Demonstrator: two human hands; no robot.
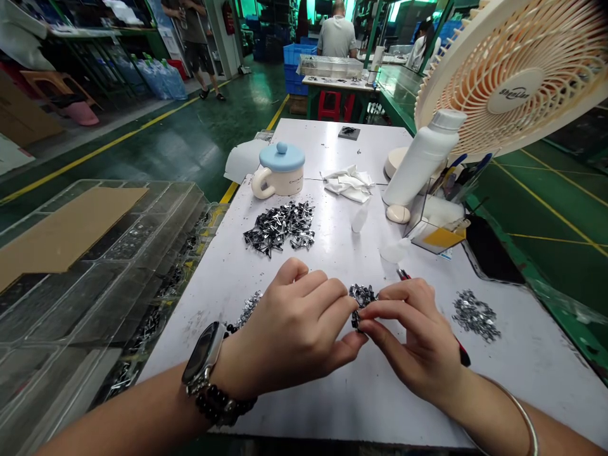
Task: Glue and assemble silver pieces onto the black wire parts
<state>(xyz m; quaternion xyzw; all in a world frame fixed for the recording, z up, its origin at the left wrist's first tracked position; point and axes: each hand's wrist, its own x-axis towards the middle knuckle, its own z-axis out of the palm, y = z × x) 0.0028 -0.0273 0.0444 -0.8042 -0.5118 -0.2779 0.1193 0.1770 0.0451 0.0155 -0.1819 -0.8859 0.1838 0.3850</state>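
"part point(356, 320), small and dark: where does it lie from the hands?"

"right between them, over the table point(332, 408), nearer its near edge than its far one and about midway across. the left hand point(299, 316) is on one side, the right hand point(418, 342) on the other, and neither is clearly closer: fingertips of both touch it."

"how do the hands stand?"

"both narrow, thumb and forefinger of each pinched on the part."

"and its long axis?"

"roughly from far edge to near edge, i think, but the fingers cover too much to be sure. just past them, on the far-edge side, sits a cluster point(361, 293) of dark bits; i can't tell whether the part touches it."

"other pieces?"

"a dark pile point(280, 227) lies farther off toward the left edge, just in front of the mug point(285, 182). a silver pile point(476, 316) lies toward the right edge. another silver heap point(248, 306) is partly behind the left hand, so its extent is hidden."

"anything else covered?"

"a red-and-black tool point(464, 356) by the right hand: its middle is hidden, so i can't say what kind."
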